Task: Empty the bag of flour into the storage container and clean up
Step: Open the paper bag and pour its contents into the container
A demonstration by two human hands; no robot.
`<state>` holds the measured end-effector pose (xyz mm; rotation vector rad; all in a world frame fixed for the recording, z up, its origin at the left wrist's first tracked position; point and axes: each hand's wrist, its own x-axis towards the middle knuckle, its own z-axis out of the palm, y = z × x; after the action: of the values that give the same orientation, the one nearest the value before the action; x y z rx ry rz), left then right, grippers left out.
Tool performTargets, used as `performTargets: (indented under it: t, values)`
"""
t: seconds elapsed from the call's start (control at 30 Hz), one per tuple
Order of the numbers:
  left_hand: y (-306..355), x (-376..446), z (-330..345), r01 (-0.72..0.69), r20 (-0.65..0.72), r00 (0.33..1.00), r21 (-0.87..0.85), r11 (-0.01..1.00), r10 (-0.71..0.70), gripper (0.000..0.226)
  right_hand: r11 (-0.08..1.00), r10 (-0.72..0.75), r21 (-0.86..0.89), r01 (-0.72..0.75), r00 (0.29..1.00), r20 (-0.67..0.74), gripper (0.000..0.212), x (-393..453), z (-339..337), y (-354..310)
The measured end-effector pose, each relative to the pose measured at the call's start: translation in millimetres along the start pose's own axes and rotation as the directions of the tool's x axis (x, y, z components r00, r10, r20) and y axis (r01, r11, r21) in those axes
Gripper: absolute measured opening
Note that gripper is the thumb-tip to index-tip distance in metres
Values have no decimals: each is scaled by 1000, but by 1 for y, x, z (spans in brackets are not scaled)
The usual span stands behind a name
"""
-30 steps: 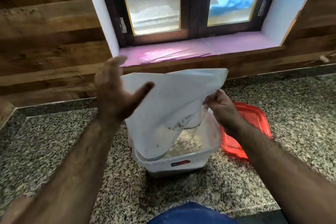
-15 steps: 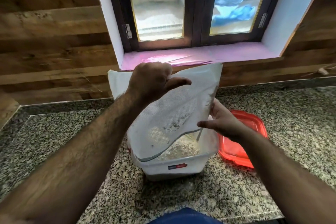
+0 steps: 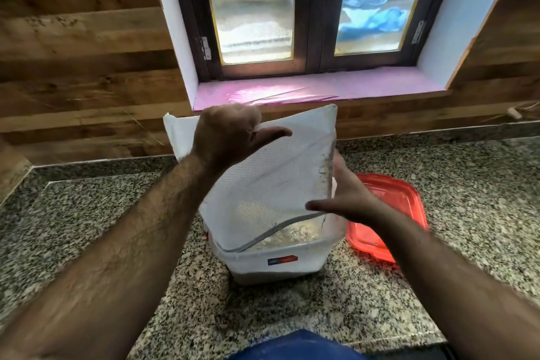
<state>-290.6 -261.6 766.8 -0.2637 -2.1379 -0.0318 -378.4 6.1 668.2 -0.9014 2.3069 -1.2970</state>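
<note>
A white, see-through flour bag (image 3: 277,175) hangs upside down with its mouth inside the white plastic storage container (image 3: 280,261) on the granite counter. Pale flour (image 3: 292,238) lies in the container, and a little clings inside the bag. My left hand (image 3: 230,134) is closed on the bag's upturned bottom edge and holds it up. My right hand (image 3: 347,199) is open, with flat fingers pointing left against the bag's lower right side. The container's red lid (image 3: 394,213) lies flat just right of the container, partly behind my right forearm.
The speckled granite counter (image 3: 87,228) runs left and right of the container. A wood-panelled wall and a window with a pink-covered sill (image 3: 321,88) stand behind it. Blue cloth (image 3: 292,345) shows at the bottom edge, at the counter's front.
My left hand, open beside the bag a second ago, has closed on its top edge. My right hand let go of the bag's corner and now lies open against its side.
</note>
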Motion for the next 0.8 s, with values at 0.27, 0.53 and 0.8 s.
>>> performTargets:
  t: [0.27,0.53,0.8]
  values:
    - [6,5,-3,-54,-12,998,65,996,55,63,935,-103,309,172,968,-227,109,-19,22,-35]
    - [5,7,3,-99,-18,995,68,993,101,64,969,-184,101,224,934,-306,126,-19,19,-34]
    - [8,6,9,-152,5,988,44,987,151,64,654,-709,-591,472,655,-261,110,0,-8,-59]
